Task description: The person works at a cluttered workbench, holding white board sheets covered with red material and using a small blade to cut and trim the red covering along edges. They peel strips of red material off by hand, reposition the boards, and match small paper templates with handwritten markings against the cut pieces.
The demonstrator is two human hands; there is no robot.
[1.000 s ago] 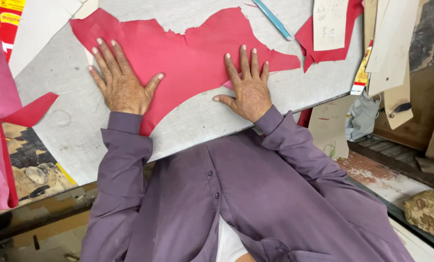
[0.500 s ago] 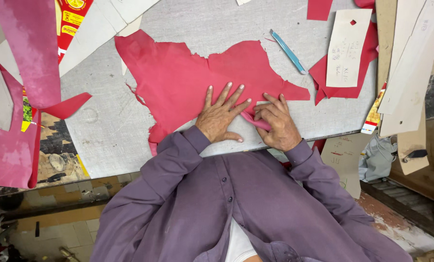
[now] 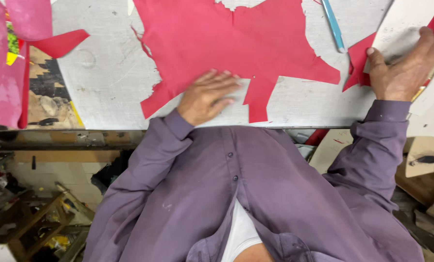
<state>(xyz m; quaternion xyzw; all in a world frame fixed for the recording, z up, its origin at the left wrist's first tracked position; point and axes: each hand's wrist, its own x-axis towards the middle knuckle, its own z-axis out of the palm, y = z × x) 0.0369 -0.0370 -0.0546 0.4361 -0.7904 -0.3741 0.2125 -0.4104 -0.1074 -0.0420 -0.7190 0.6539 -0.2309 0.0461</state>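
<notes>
Left hand (image 3: 208,95) now flat, fingers together, pinning red leather (image 3: 236,46) at 6 o'clock. Right hand (image 3: 402,65) gone from leather to 3 o'clock, clamped on white card (image 3: 405,24).

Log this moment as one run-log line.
left hand: flat on red leather sheet | right hand: gripping white card | blue pen: lying on table

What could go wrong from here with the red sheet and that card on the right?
1. The left hand presses only the near edge of the red sheet; its far part lies free, so it might shift or wrinkle.
2. The right hand grips a pale card lying over a small red piece; pulling the card may drag that piece along.
3. The blue pen lies close to the card and could be knocked.
</notes>
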